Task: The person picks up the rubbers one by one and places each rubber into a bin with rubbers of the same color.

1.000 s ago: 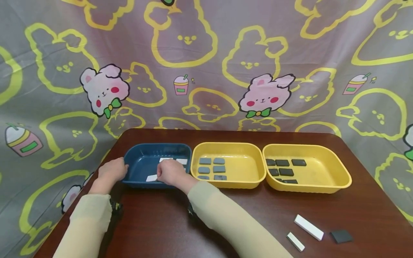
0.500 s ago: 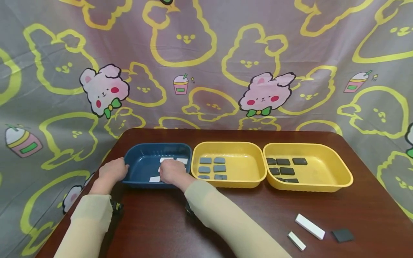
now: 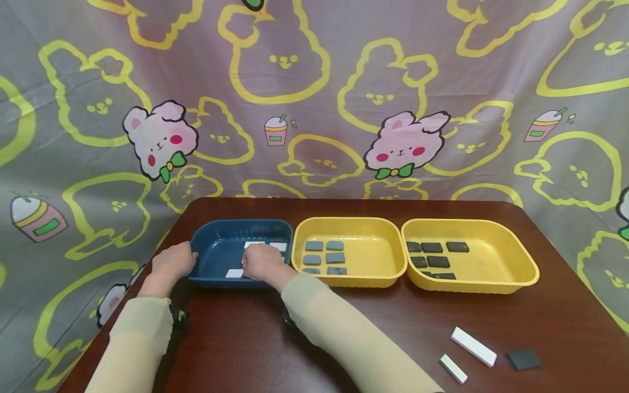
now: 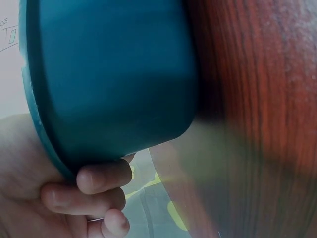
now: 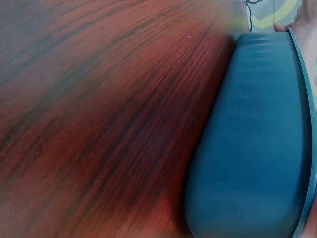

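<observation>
At the left end of the blue plastic basin (image 3: 208, 279), my left hand (image 3: 172, 261) grips its rim. In the left wrist view its curled fingers (image 4: 94, 191) lie against the outside of the basin wall (image 4: 119, 89). My right hand (image 3: 265, 263) reaches over the front rim into the basin's right part. Its fingertips are hidden in the head view, so their hold cannot be made out. A white block (image 3: 234, 273) shows beside that hand's lower left, lying flat. Two more white blocks, one of them at the back right (image 3: 278, 246), lie behind it. The right wrist view shows mostly the basin's outer wall (image 5: 247, 134).
Right of the blue basin stands a yellow basin (image 3: 383, 279) with several grey blocks (image 3: 336, 257). Another yellow basin (image 3: 521, 278) beyond it holds several black blocks (image 3: 437, 262). On the tabletop at right lie a long white block (image 3: 474, 346), a short one (image 3: 453, 368) and a dark block (image 3: 523, 359).
My right hand has shifted slightly rightward. The white block beside it has turned from slanted to nearly straight along the front wall. My left hand stays on the rim.
</observation>
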Demonstrator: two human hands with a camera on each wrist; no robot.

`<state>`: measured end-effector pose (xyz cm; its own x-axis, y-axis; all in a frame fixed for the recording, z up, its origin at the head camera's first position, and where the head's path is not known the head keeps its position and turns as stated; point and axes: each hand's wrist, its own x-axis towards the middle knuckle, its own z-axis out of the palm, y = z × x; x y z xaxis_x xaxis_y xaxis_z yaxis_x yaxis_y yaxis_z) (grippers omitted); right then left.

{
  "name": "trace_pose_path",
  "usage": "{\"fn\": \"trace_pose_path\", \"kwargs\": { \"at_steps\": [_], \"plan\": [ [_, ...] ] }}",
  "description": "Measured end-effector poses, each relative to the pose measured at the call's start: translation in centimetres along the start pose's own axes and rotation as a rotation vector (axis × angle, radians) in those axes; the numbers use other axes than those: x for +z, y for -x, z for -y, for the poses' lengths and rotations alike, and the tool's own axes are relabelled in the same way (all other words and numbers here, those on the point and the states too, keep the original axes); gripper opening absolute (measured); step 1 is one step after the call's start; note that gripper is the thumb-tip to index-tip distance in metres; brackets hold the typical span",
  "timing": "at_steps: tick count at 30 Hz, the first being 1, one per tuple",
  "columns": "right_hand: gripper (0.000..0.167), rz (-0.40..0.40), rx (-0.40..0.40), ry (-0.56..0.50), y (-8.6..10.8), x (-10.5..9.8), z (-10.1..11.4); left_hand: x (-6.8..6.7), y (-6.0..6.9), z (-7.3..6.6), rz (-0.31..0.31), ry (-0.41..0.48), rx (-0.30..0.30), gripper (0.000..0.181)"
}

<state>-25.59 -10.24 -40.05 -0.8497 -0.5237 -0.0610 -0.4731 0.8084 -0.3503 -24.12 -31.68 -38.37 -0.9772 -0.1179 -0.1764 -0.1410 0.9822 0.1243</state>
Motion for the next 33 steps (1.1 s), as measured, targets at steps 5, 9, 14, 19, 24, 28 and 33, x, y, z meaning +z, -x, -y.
{"fn": "trace_pose_path", "kwargs": {
  "at_steps": [5,9,14,19,24,28,33],
  "plan": [
    [0.031,0.013,-0.010,-0.031,-0.2,0.2,0.0,0.3,0.0,0.1,-0.007,-0.002,-0.007,0.042],
    [0.025,0.029,-0.008,-0.061,-0.2,0.4,0.0,0.6,-0.1,0.2,-0.003,-0.001,-0.013,0.043],
    [0.020,0.041,0.006,-0.106,-0.3,0.3,-0.1,0.5,-0.2,0.1,-0.004,-0.002,-0.019,0.044],
    [0.017,0.015,-0.008,-0.147,-0.5,0.1,0.0,0.3,-0.3,0.1,-0.006,0.002,-0.026,0.045],
    [0.019,-0.015,-0.045,-0.157,-0.7,0.1,0.5,0.1,-0.3,0.2,-0.014,-0.005,-0.030,0.045],
    [0.024,-0.012,-0.085,-0.165,-0.7,0.1,0.7,0.2,-0.2,0.1,-0.022,-0.003,-0.016,0.041],
    [0.026,-0.009,-0.092,-0.174,-1.1,0.4,0.8,0.2,-0.1,0.2,-0.022,-0.008,-0.007,0.040]
  ]
}}
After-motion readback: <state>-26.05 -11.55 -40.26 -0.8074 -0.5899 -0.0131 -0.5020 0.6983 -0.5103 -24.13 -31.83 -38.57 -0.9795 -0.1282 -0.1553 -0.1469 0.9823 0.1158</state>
